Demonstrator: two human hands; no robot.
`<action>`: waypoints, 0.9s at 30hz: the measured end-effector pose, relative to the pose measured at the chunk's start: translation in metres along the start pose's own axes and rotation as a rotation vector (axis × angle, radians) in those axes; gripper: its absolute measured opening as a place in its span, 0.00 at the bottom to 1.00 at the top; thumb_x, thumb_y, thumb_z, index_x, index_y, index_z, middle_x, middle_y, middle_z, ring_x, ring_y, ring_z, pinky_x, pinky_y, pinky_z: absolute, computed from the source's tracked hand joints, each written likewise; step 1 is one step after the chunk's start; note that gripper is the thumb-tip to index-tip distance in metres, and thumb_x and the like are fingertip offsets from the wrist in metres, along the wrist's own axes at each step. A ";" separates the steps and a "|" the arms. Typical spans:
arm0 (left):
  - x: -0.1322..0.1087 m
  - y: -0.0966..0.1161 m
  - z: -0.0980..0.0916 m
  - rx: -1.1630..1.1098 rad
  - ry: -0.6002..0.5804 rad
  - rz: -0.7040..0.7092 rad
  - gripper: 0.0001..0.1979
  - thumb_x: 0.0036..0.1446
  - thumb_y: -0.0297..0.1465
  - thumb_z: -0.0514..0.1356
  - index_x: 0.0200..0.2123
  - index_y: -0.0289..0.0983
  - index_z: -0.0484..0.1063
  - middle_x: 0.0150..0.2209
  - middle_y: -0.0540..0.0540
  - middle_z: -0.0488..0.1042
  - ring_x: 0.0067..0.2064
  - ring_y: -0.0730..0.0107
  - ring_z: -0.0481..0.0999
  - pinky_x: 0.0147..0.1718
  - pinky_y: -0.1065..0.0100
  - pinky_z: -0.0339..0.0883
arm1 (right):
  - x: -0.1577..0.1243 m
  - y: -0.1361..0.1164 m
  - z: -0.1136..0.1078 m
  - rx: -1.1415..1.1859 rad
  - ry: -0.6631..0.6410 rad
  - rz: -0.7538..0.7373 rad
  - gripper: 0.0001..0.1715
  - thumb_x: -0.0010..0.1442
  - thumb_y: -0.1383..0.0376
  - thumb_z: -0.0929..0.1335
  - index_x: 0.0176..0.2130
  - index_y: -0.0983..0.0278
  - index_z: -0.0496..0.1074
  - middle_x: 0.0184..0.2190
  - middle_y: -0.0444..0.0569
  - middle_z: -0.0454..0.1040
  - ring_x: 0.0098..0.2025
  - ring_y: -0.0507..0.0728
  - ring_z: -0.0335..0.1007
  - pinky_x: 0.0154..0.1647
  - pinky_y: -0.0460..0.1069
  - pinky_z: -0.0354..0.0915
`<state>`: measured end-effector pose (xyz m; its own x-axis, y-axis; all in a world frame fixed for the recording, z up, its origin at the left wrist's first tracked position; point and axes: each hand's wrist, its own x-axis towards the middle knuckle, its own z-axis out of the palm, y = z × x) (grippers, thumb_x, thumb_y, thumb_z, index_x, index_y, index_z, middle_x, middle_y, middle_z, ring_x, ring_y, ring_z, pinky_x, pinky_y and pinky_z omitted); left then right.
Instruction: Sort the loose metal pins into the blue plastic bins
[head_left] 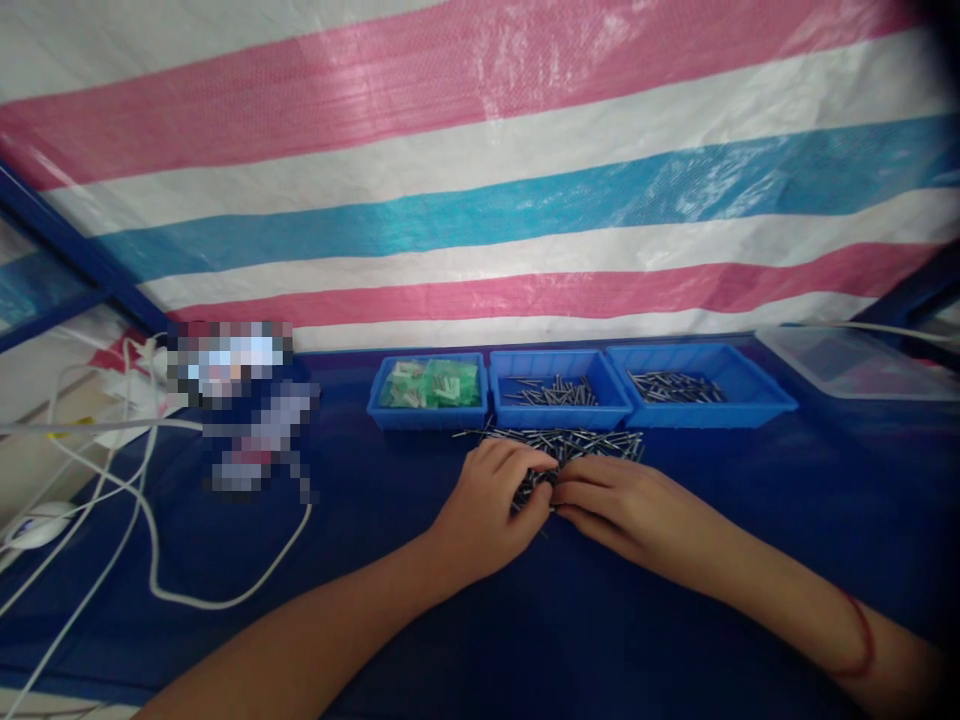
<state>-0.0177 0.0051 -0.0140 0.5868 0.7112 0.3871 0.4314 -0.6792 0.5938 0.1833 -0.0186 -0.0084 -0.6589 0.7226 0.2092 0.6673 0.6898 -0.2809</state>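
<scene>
Head view, and it's the two bare hands close together over the blue table [555, 640], right at the near side of a loose heap of thin metal pins [592, 442]. The left hand [491, 500] is curled, thumb and fingers bowed apart, with dark pins showing in the gap; whether it grips any, you cannot tell. The right hand [626, 505] comes in narrow, fingers bunched, tips right beside the left thumb; anything pinched there is hidden.

Now the heap itself: it lies between the hands and spreads just beyond them, on the far side of the knuckles. No single direction here! Along the far edge many long axes run roughly left to right, others cross at a slant, and a few strays poke out at the left end.

Just past the heap, three blue bins side by side: the left bin [427, 419] with green packets [450, 383], the middle bin [562, 415] with pins lying at mixed angles, the right bin [712, 412] with more of them, many slanting. Farther out, a translucent sheet [847, 365] at right, white cables [154, 545] looping at left, and a striped tarp [480, 230] across the back.
</scene>
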 end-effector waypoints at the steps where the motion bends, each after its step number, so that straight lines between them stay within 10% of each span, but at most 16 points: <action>1: 0.000 0.000 0.000 0.001 -0.002 0.000 0.10 0.59 0.26 0.55 0.45 0.36 0.69 0.44 0.44 0.73 0.49 0.62 0.69 0.49 0.59 0.61 | 0.000 0.001 0.000 -0.011 0.010 -0.004 0.12 0.65 0.68 0.62 0.40 0.63 0.74 0.35 0.49 0.73 0.37 0.55 0.71 0.39 0.51 0.67; 16: 0.001 0.002 -0.001 0.024 -0.036 -0.016 0.10 0.59 0.26 0.55 0.44 0.37 0.71 0.43 0.43 0.73 0.49 0.62 0.69 0.48 0.60 0.61 | -0.007 -0.007 -0.015 -0.168 -0.094 0.183 0.03 0.57 0.64 0.67 0.31 0.61 0.68 0.28 0.43 0.72 0.31 0.56 0.70 0.30 0.50 0.58; 27: 0.000 0.000 0.000 0.059 -0.074 -0.010 0.09 0.60 0.28 0.56 0.43 0.39 0.71 0.44 0.44 0.74 0.49 0.62 0.69 0.48 0.59 0.60 | -0.006 0.001 -0.006 -0.188 0.010 0.025 0.09 0.63 0.68 0.62 0.34 0.63 0.71 0.29 0.46 0.72 0.31 0.55 0.70 0.33 0.50 0.63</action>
<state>-0.0181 0.0049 -0.0136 0.6301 0.7044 0.3267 0.4760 -0.6829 0.5542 0.1902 -0.0217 -0.0047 -0.6381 0.7396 0.2139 0.7373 0.6670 -0.1067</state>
